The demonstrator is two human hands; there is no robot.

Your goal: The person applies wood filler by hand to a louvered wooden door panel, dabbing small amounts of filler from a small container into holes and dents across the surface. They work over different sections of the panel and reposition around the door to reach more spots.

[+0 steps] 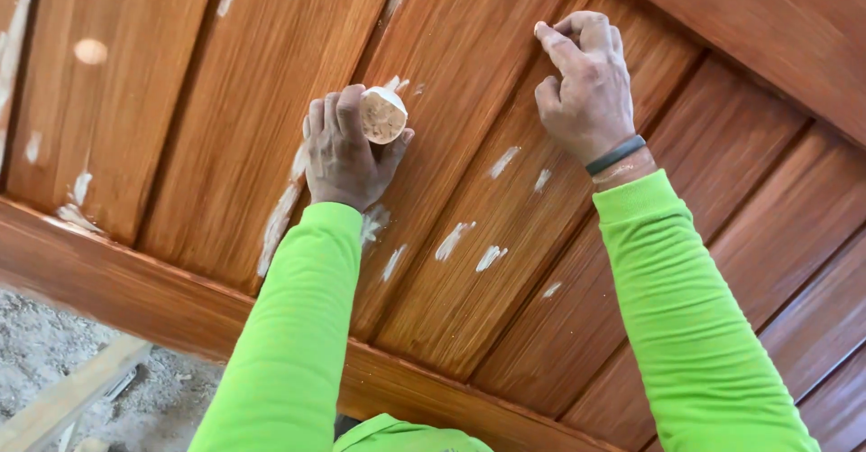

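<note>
My left hand (343,150) grips a small round tub of pale wood filler (382,115), held against a brown wooden panel door (225,100). My right hand (586,82) is up at the right, its fingers curled and a pale-smeared fingertip pressed onto a groove between two planks. It holds nothing that I can see. A dark band sits on my right wrist. Both arms wear bright green sleeves. Several white filler patches (469,244) dot the planks between and below my hands.
The door's thick lower rail (126,290) runs across the bottom left. Below it lies a gravelly concrete floor (45,344) with a loose wooden batten (72,393). More filler smears (77,204) mark the left planks.
</note>
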